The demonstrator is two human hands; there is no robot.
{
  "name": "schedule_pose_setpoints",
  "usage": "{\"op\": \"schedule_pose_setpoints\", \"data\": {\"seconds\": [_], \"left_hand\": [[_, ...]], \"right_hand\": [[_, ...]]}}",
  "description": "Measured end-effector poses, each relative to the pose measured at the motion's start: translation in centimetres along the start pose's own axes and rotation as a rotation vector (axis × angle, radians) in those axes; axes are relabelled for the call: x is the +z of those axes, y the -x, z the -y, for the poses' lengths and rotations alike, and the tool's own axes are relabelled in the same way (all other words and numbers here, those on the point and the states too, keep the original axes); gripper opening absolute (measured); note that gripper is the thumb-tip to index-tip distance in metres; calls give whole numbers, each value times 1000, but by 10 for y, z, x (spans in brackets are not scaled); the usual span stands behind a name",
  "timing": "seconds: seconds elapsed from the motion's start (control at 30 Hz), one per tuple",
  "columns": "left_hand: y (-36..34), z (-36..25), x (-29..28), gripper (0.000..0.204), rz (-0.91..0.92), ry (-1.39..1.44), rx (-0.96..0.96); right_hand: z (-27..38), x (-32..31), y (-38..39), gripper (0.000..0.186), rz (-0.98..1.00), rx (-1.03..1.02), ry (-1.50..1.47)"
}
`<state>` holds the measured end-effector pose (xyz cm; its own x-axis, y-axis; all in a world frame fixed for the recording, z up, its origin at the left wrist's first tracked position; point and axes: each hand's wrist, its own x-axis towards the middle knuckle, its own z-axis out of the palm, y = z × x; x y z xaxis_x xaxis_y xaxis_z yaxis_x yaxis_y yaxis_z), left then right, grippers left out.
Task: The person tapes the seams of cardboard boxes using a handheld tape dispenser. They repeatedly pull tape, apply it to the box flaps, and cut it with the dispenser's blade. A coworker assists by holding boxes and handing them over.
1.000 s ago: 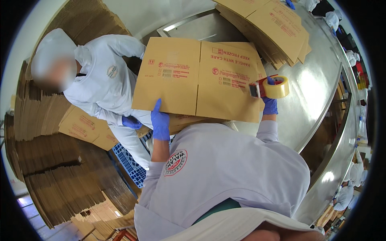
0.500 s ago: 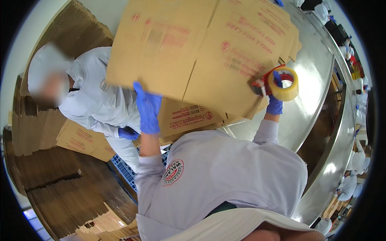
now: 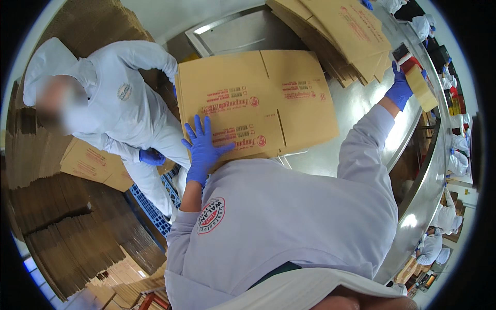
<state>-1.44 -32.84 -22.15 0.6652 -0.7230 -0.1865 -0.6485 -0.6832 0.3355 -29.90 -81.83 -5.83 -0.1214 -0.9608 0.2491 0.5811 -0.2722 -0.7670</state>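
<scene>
A flattened brown cardboard box (image 3: 305, 116) with red print lies in front of me over the metal table. My left hand (image 3: 202, 151), in a blue glove, rests on its near left part with the fingers spread. Stretched out to the right, my right hand (image 3: 399, 92), also gloved, is closed on a red tape dispenser (image 3: 409, 63). The dispenser carries a wide roll of yellowish tape (image 3: 421, 89). Just left of that hand is a pile of flattened boxes (image 3: 356, 31).
At the left a co-worker (image 3: 129, 88) in white leans one arm toward the box's far left edge. Tall stacks of flat cardboard (image 3: 72, 227) stand behind them, with a blue pallet (image 3: 150, 199) near their legs. The metal table (image 3: 359, 106) extends rightward; several people work beyond.
The upper flattened box moved from my hands to the far right pile, exposing the box below. My left hand now lies spread on that one; my right hand moved right with the dispenser.
</scene>
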Motion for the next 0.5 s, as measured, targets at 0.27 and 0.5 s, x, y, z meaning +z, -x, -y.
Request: {"op": "schedule_pose_setpoints", "data": {"seconds": [0.27, 0.5], "left_hand": [[-3, 34, -8, 112, 19, -181, 58], [-52, 66, -8, 100, -279, -323, 201]], "right_hand": [[-111, -10, 154, 22, 240, -233, 690], [-145, 35, 243, 23, 160, 229, 384]]}}
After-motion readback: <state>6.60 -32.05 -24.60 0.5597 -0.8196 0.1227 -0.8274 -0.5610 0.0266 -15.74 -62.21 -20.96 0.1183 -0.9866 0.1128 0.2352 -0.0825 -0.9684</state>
